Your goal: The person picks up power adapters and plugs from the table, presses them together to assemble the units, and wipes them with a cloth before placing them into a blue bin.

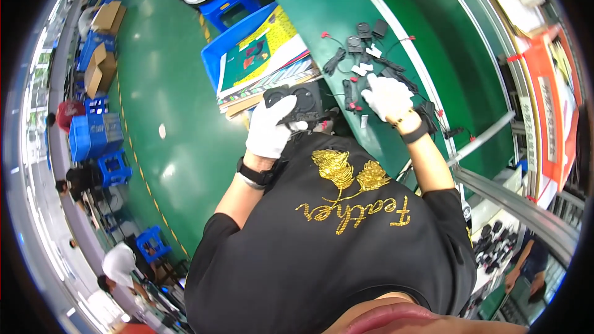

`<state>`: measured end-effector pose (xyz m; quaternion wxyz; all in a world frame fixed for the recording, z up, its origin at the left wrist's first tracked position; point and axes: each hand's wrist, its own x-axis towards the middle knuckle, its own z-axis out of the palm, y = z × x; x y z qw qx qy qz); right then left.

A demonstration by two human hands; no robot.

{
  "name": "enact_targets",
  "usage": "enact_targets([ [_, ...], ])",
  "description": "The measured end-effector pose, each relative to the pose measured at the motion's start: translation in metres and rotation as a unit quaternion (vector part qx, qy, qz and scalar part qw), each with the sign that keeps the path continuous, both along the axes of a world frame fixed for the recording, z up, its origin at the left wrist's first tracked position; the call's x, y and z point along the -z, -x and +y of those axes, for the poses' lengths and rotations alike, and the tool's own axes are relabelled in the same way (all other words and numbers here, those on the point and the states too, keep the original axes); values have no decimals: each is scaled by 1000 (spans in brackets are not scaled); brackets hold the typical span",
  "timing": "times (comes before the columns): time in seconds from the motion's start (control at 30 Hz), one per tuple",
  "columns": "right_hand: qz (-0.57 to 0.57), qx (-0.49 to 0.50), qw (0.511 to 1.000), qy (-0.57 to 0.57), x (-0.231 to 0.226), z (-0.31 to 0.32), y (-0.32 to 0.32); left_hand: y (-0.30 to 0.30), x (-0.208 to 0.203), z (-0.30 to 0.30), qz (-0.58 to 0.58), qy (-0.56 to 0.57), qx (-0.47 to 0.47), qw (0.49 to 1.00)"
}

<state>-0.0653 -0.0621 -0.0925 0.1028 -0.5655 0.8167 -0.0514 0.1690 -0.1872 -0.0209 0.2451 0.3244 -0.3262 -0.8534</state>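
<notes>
My left hand (272,125), in a white glove, is closed on black power adapters (304,100) with round faces. It holds them at the edge of the stack of boards, left of the green bench (380,142). My right hand (388,96), also gloved in white, is over the bench among black cables, its fingers bent inward. Whatever lies under those fingertips is hidden. Beyond it are more black adapters (354,44) with round faces, coiled black cables (335,60), small red connectors (354,106) and white tags (374,51).
A blue crate (212,62) with stacked colourful boards (263,55) stands left of the bench. A metal rail (405,37) runs along the bench's right side. Ahead, a person in white sits by a blue stool (230,5). More people and cartons (101,71) are at far left.
</notes>
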Motion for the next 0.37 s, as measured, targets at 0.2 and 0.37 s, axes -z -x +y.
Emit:
enact_targets([
  [0.2,-461,112,840,262,-100,7,-47,14,-28,13,-10,52,-32,998],
  [0.37,-346,59,888,298,-100,8,-87,25,-12,12,-63,255,45,964],
])
